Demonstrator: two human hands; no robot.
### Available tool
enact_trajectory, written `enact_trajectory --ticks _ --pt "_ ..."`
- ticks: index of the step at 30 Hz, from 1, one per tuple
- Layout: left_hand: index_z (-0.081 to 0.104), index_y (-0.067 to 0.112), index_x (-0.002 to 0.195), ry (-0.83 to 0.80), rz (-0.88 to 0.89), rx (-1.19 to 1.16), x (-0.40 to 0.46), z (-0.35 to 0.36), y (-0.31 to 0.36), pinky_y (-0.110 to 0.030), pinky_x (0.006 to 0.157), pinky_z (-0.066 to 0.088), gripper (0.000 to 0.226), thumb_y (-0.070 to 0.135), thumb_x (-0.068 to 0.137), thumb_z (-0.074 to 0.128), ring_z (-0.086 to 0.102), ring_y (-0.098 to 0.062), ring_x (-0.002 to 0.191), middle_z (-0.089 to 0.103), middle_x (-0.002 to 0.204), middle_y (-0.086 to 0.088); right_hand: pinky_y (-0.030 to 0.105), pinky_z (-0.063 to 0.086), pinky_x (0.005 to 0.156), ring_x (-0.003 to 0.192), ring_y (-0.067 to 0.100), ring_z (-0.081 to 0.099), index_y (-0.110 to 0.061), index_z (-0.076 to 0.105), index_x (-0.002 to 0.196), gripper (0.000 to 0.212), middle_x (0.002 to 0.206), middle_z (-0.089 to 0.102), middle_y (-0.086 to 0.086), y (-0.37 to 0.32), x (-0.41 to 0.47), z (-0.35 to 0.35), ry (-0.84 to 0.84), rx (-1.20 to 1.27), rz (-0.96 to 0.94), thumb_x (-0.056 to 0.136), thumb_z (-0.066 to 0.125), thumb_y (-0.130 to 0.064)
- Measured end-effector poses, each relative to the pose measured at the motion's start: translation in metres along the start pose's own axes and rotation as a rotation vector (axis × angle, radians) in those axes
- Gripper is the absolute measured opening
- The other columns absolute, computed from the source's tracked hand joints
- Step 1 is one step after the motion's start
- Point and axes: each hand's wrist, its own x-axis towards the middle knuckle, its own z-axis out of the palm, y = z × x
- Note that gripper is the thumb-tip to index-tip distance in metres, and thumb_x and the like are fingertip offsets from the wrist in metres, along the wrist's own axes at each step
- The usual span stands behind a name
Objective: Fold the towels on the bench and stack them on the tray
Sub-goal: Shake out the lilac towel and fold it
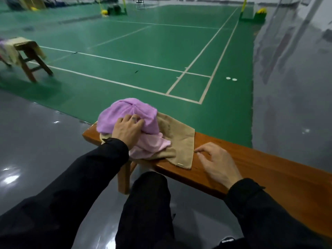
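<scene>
Nothing looks folded yet: the left hand grips the purple towel heaped on the worktop, the right hand hovers spread beside the tan towel, no tray visible.

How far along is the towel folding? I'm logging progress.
Nothing looks folded: the purple towel, pink towel and tan towel lie heaped on the bench. The left hand grips the purple one; the right hand hovers open. No tray is visible.
</scene>
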Motion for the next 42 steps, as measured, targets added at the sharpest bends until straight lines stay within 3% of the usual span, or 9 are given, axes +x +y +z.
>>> enact_trajectory --ticks 6,11,18,22,27,30,35,39,42 --pt "0.074 0.027 0.107 0.143 0.124 -0.146 0.013 -0.011 -0.011 -0.043 0.093 0.053 0.021 0.034 0.093 0.06 0.067 -0.026 0.101 0.073 0.115 -0.001 0.029 0.051 0.092 0.102 0.001 0.059 -0.032 0.072 0.107 0.015 0.108 0.065 -0.019 0.005 -0.005 -0.018 0.009 -0.018 0.042 0.101 0.058 -0.034" --pt "0.065 0.009 0.101 0.405 -0.259 -0.704 0.034 -0.063 -0.009 -0.043 0.072 0.047 0.024 0.027 0.104 0.049 0.064 -0.039 0.084 0.07 0.096 -0.022 0.023 0.053 0.088 0.099 -0.005 0.06 -0.035 0.072 0.107 0.014 0.105 0.066 -0.024 -0.002 0.001 -0.03 0.03 0.064 0.069 0.101 0.06 -0.032" --pt "0.063 0.024 0.088 0.678 -0.065 -1.48 0.073 -0.238 0.042 -0.024 0.07 0.048 0.028 0.024 0.108 0.043 0.056 0.001 0.075 0.062 0.084 0.008 0.029 0.052 0.104 0.115 -0.006 0.059 -0.032 0.058 0.136 0.047 0.126 0.064 -0.015 -0.048 0.016 -0.058 0.041 0.562 0.098 0.093 0.074 -0.034" --pt "0.071 0.015 0.092 0.366 0.115 -2.013 0.088 -0.314 0.074 -0.027 0.075 0.055 0.028 0.025 0.107 0.05 0.067 -0.01 0.08 0.072 0.088 0.001 0.026 0.042 0.112 0.137 0.0 0.047 -0.044 0.021 0.157 0.108 0.153 0.044 -0.017 -0.07 0.027 -0.099 0.072 0.803 0.016 0.072 0.088 -0.049" --pt "0.067 0.015 0.096 -0.34 0.332 -2.168 0.108 -0.336 0.117 -0.036 0.086 0.054 0.028 0.039 0.102 0.055 0.065 -0.022 0.086 0.065 0.097 -0.006 0.016 0.054 0.086 0.098 -0.004 0.07 -0.022 0.06 0.126 0.052 0.112 0.074 -0.012 -0.069 0.021 -0.17 0.327 0.938 0.05 0.079 0.082 -0.023" --pt "0.061 0.016 0.088 -0.453 0.279 -2.217 0.106 -0.315 0.147 -0.028 0.074 0.054 0.027 0.033 0.104 0.047 0.061 -0.016 0.074 0.062 0.081 0.0 0.023 0.055 0.074 0.078 0.009 0.069 -0.009 0.073 0.099 0.007 0.087 0.075 -0.003 -0.045 0.006 -0.202 0.258 0.932 0.175 0.097 0.069 -0.014" --pt "0.066 0.011 0.099 -0.66 0.145 -2.272 0.098 -0.259 0.173 -0.025 0.071 0.053 0.029 0.033 0.102 0.048 0.064 -0.018 0.076 0.067 0.085 -0.004 0.022 0.049 0.092 0.093 0.001 0.064 -0.021 0.075 0.108 0.028 0.103 0.072 -0.012 -0.004 -0.022 -0.251 0.19 0.37 0.281 0.108 0.048 -0.022" --pt "0.078 0.01 0.098 -0.607 0.092 -2.291 0.096 -0.238 0.184 -0.031 0.078 0.051 0.031 0.026 0.093 0.052 0.066 -0.018 0.081 0.072 0.09 -0.007 0.022 0.046 0.106 0.118 -0.002 0.062 -0.038 0.071 0.114 0.032 0.124 0.071 -0.017 -0.008 -0.031 -0.287 0.124 0.445 0.226 0.111 0.043 -0.023" --pt "0.078 0.011 0.097 -0.623 0.138 -2.324 0.088 -0.224 0.192 -0.036 0.078 0.044 0.033 0.025 0.095 0.049 0.062 -0.019 0.084 0.071 0.092 -0.007 0.037 0.052 0.099 0.105 0.009 0.07 -0.04 0.078 0.098 0.032 0.109 0.077 -0.011 -0.02 -0.022 -0.297 0.216 0.467 0.254 0.108 0.049 -0.033"
